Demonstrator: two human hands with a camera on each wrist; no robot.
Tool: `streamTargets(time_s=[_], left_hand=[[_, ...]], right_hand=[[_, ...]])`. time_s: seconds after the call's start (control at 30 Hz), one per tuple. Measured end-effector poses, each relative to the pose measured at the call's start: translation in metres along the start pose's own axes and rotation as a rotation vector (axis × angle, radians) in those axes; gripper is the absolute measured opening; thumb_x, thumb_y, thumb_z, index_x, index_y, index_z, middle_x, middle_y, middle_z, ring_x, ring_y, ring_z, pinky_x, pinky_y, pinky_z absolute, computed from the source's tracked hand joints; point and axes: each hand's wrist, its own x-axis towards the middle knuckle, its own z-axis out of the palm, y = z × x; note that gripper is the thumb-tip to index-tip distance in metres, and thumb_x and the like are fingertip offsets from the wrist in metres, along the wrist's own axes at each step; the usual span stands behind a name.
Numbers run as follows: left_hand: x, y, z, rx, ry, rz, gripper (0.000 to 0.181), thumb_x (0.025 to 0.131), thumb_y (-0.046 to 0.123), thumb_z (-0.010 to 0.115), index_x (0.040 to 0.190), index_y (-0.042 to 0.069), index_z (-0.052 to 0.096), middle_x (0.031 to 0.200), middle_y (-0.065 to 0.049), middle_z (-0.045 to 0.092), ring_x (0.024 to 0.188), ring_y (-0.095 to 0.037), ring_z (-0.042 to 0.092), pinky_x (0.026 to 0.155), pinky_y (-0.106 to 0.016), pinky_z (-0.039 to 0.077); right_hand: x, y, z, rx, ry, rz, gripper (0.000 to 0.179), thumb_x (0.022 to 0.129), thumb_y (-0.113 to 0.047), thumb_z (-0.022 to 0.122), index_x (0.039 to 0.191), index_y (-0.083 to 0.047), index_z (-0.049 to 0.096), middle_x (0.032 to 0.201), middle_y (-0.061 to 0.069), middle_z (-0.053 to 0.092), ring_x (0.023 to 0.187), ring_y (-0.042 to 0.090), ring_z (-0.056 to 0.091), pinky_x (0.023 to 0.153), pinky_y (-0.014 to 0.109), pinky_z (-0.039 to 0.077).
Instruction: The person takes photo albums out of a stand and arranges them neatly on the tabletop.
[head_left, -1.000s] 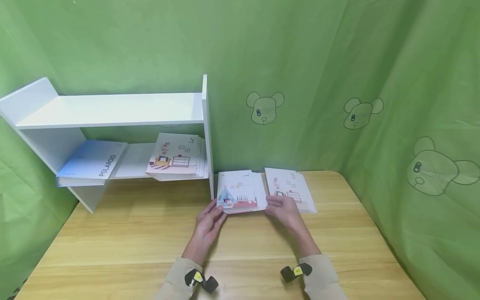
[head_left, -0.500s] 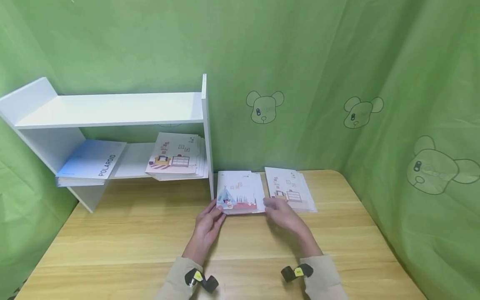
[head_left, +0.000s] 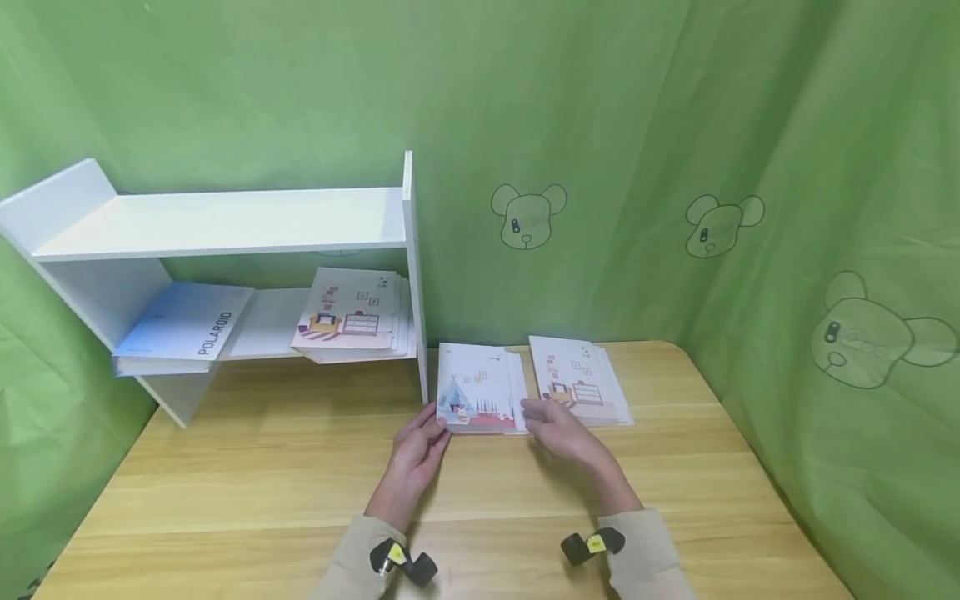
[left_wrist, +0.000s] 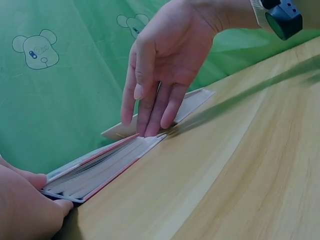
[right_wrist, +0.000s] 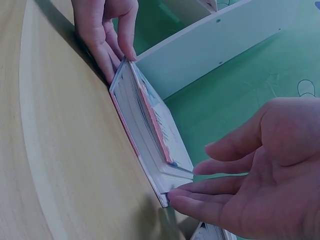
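Observation:
A white hardcover book point(head_left: 474, 385) with a blue tent drawn on its cover lies on the table beside the shelf. My left hand point(head_left: 417, 446) pinches its near left corner, thumb above and fingers beneath. In the left wrist view, the page edges of the book point(left_wrist: 107, 167) face the camera between red-edged covers. My right hand point(head_left: 561, 431) is at the book's right side. Seen from the right wrist, the fingers point(right_wrist: 212, 189) of that hand are extended, with tips at the book's lower right corner and the thumb held apart.
Right of it lies another book point(head_left: 577, 375) with a furniture drawing. The white shelf point(head_left: 225, 218) at left bears a blue POLAROID book point(head_left: 187, 321) and a stack of illustrated books point(head_left: 351, 308). A green curtain point(head_left: 615, 125) hangs behind the wooden table point(head_left: 300, 492).
The tent book has shifted slightly toward me. My right hand has moved a little left along with its right edge; the left hand keeps its hold on the corner.

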Motion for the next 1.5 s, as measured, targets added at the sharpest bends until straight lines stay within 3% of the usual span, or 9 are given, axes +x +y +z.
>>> streamTargets(time_s=[0.33, 0.57, 0.8, 1.07, 1.27, 1.5], left_hand=[[-0.011, 0.015, 0.004, 0.178, -0.06, -0.031, 0.055, 0.092, -0.012, 0.04, 0.144, -0.009, 0.022, 0.149, -0.028, 0.024, 0.135, -0.038, 0.03, 0.115, -0.045, 0.024], [-0.018, 0.027, 0.008, 0.268, -0.061, -0.036, 0.053, 0.091, -0.009, 0.044, 0.142, -0.009, 0.027, 0.147, -0.027, 0.029, 0.134, -0.038, 0.033, 0.115, -0.045, 0.025], [-0.024, 0.036, 0.014, 0.429, -0.038, 0.015, 0.054, 0.091, -0.004, 0.048, 0.142, -0.006, 0.032, 0.142, -0.028, 0.035, 0.131, -0.039, 0.036, 0.114, -0.049, 0.024], [-0.035, 0.045, 0.025, 0.449, -0.089, 0.066, 0.052, 0.088, -0.001, 0.056, 0.138, -0.003, 0.041, 0.138, -0.027, 0.04, 0.126, -0.04, 0.041, 0.111, -0.05, 0.03], [-0.043, 0.052, 0.037, 0.519, -0.126, 0.149, 0.048, 0.088, 0.0, 0.057, 0.134, -0.002, 0.045, 0.129, -0.022, 0.05, 0.111, -0.027, 0.055, 0.107, -0.052, 0.036], [-0.05, 0.06, 0.043, 0.599, -0.136, 0.238, 0.04, 0.089, -0.001, 0.055, 0.129, -0.003, 0.049, 0.126, -0.02, 0.054, 0.11, -0.028, 0.058, 0.104, -0.048, 0.041]], right_hand=[[-0.001, 0.0, 0.001, -0.007, 0.006, -0.011, 0.044, 0.096, -0.009, 0.048, 0.137, 0.005, 0.042, 0.14, 0.023, 0.043, 0.131, 0.04, 0.037, 0.11, 0.054, 0.028], [-0.002, -0.001, -0.003, -0.011, 0.022, -0.02, 0.045, 0.096, -0.011, 0.05, 0.138, 0.003, 0.041, 0.139, 0.022, 0.045, 0.128, 0.039, 0.041, 0.108, 0.054, 0.032], [0.001, -0.001, -0.006, 0.024, 0.095, -0.071, 0.045, 0.093, -0.009, 0.054, 0.136, 0.0, 0.045, 0.132, 0.02, 0.052, 0.122, 0.036, 0.048, 0.104, 0.051, 0.039], [0.0, -0.003, -0.01, 0.184, 0.159, -0.091, 0.044, 0.091, -0.01, 0.058, 0.134, -0.006, 0.05, 0.125, 0.014, 0.059, 0.117, 0.029, 0.054, 0.104, 0.047, 0.041], [-0.003, -0.007, -0.014, 0.341, 0.198, -0.145, 0.041, 0.091, -0.005, 0.057, 0.131, -0.002, 0.05, 0.123, 0.016, 0.059, 0.111, 0.027, 0.059, 0.097, 0.038, 0.048], [-0.007, -0.015, -0.015, 0.397, 0.241, -0.159, 0.04, 0.09, -0.015, 0.063, 0.128, -0.006, 0.053, 0.12, 0.01, 0.062, 0.108, 0.023, 0.06, 0.094, 0.035, 0.05]])
